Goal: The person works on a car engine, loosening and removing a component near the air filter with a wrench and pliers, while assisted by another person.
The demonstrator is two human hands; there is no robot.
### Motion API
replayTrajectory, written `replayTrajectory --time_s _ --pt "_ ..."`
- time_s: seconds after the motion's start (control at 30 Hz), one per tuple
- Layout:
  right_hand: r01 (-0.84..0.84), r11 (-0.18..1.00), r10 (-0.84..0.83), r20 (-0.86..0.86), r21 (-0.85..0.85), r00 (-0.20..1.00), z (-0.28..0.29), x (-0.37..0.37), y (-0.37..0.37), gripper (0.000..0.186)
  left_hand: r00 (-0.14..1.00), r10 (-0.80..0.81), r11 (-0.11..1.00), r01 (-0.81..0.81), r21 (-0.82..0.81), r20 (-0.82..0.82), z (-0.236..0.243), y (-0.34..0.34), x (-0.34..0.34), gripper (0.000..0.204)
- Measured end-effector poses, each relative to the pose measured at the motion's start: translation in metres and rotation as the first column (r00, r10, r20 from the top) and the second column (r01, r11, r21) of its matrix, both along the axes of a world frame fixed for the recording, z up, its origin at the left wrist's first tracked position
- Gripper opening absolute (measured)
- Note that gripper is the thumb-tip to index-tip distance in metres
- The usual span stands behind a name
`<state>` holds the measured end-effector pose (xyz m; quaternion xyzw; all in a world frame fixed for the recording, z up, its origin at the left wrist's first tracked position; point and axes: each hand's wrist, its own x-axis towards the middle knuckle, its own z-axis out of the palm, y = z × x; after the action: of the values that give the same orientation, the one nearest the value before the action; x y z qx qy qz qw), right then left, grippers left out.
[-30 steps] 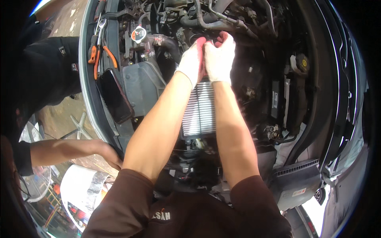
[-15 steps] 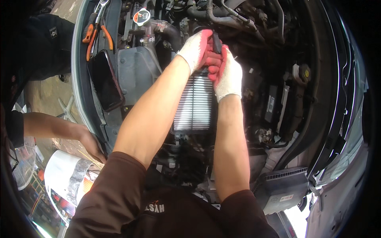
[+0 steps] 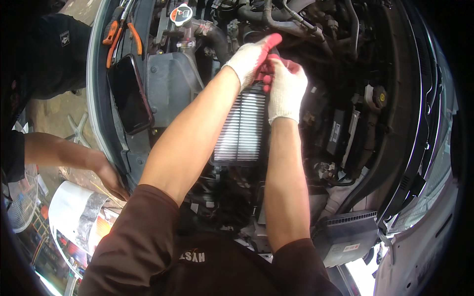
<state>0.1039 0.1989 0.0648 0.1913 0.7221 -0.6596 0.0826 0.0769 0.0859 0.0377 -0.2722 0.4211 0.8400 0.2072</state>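
Both my hands wear white knit gloves with red-coated palms and meet over the far end of a pleated white air filter (image 3: 239, 130) in a black frame. My left hand (image 3: 253, 60) is closed, its thumb stretched up and away. My right hand (image 3: 286, 79) has its fingers curled in against the left. A small dark piece seems to lie between them, mostly hidden by the gloves, so its kind cannot be made out. The filter sits in the engine bay below my wrists.
A phone (image 3: 130, 94) and orange-handled pliers (image 3: 134, 38) lie on the left ledge. Beyond are a radiator cap (image 3: 181, 15) and hoses. A black cover (image 3: 348, 238) rests at lower right. Another person's hand (image 3: 112, 177) touches the left edge, near a white bucket (image 3: 74, 212).
The dark piece that stood up between my hands is now mostly hidden. My left thumb has stretched out to the right, and my right hand has turned slightly and shifted right.
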Motion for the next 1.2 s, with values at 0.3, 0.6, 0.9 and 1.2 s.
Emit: replayTrajectory --time_s 0.3,0.6,0.9,1.2 --pt "-0.108 0.993 0.115 0.346 -0.04 0.931 0.026 0.002 0.001 0.04 0.985 0.028 0.972 -0.067 0.225 0.17 -0.008 -0.002 -0.011 0.038" --pt "-0.011 0.955 0.093 0.266 -0.297 0.959 0.014 -0.004 0.018 0.036 0.993 0.121 0.984 -0.119 0.131 -0.006 -0.017 0.003 -0.007 0.031" --pt "-0.027 0.999 0.022 0.156 0.026 0.987 0.017 0.003 -0.009 0.032 0.992 0.112 0.991 -0.116 0.065 0.053 -0.03 0.006 -0.011 0.029" --pt "0.069 0.997 -0.07 0.063 0.025 0.996 -0.003 0.002 -0.007 0.032 0.999 0.005 1.0 -0.005 0.0 -0.036 -0.022 0.003 -0.003 0.034"
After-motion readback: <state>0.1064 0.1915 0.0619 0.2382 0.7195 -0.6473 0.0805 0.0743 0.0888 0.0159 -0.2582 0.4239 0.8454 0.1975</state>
